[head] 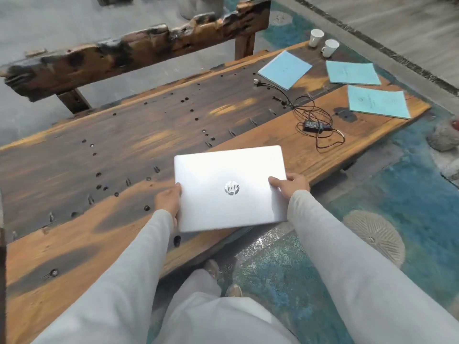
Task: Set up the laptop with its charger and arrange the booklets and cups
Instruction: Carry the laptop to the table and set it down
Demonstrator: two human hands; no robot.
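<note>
A closed silver laptop hovers over the near edge of the wooden table. My left hand grips its left side and my right hand grips its right side. A black charger brick with tangled cable lies to the right on the table, its plug further back. Three light blue booklets lie flat at the far right: one near the plug, one behind, one by the table's edge. Two white cups stand at the far corner.
A rough wooden bench stands behind the table. A grey pot sits on the floor beyond it. A blue patterned rug covers the floor to the right. My feet are below the table's near edge.
</note>
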